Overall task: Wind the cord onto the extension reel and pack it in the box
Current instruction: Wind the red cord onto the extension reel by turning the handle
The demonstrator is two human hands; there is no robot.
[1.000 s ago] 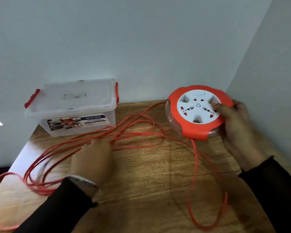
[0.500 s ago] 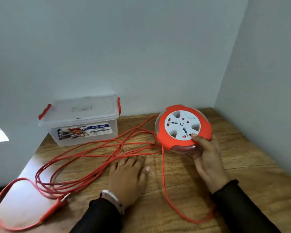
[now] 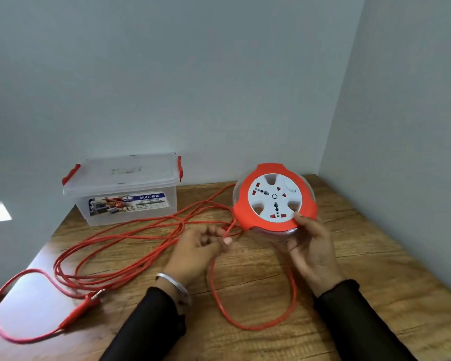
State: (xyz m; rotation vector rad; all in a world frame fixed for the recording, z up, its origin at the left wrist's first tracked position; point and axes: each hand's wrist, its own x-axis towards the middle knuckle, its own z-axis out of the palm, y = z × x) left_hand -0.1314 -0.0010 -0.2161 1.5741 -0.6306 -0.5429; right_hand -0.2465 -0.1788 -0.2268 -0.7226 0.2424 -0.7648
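Observation:
The round extension reel (image 3: 263, 216), orange with a white socket face, is tilted up above the wooden table (image 3: 362, 256). My right hand (image 3: 311, 252) grips its lower right edge, thumb on the white face. The orange cord (image 3: 130, 246) sprawls in loose loops across the table's left half, ending in a plug (image 3: 80, 311) near the front left. My left hand (image 3: 198, 250) pinches the cord just left of the reel. The clear plastic box (image 3: 125, 188), lid closed with red latches, stands at the back left against the wall.
Walls close off the table at the back and on the right, forming a corner behind the reel. One cord loop (image 3: 250, 327) lies between my forearms near the front edge. The table's left edge drops off beside the plug.
My left hand rose from lying flat on the table and closed its fingers on the cord by the reel. The reel's white face has turned in my right hand.

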